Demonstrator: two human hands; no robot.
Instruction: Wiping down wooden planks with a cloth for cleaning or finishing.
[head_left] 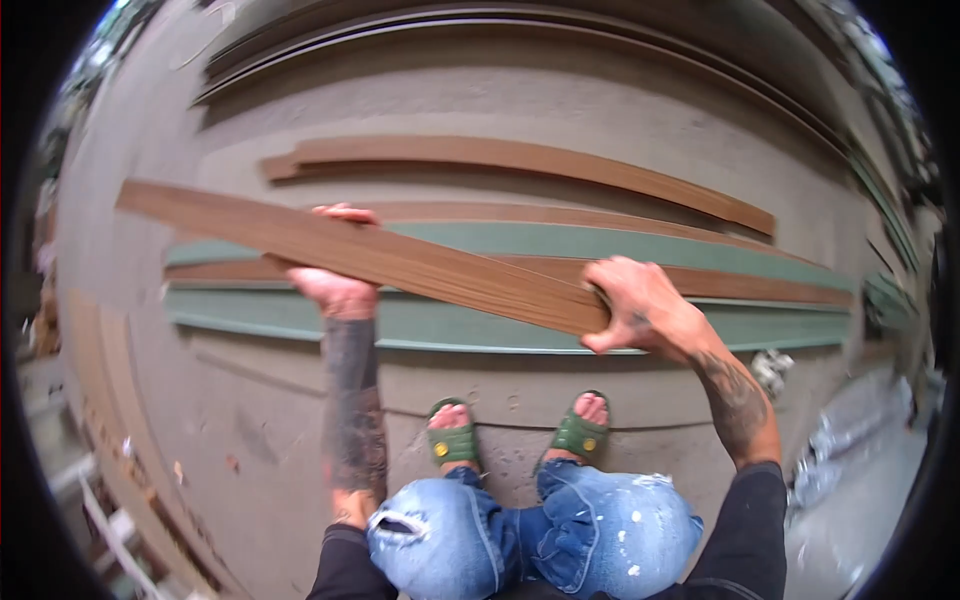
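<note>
A long brown wood-grain board (400,259) is held up in both hands, slanting from far left to near right. My left hand (340,288) supports it from beneath, with fingertips curling over the far edge and the palm at the near edge. At the board's right end, my right hand (640,305) is closed round the tip, thumb on the near side. Below the board lie long green strips (480,325) and brown strips (690,280) side by side, partly hidden by the board and hands.
Farther off, brown boards (520,160) lie on the concrete floor (250,400). Long dark profiles (480,20) stretch across the back. Clear plastic wrapping (850,430) sits at the right, near a crumpled white item (771,371). Long tan strips (125,400) run along the left.
</note>
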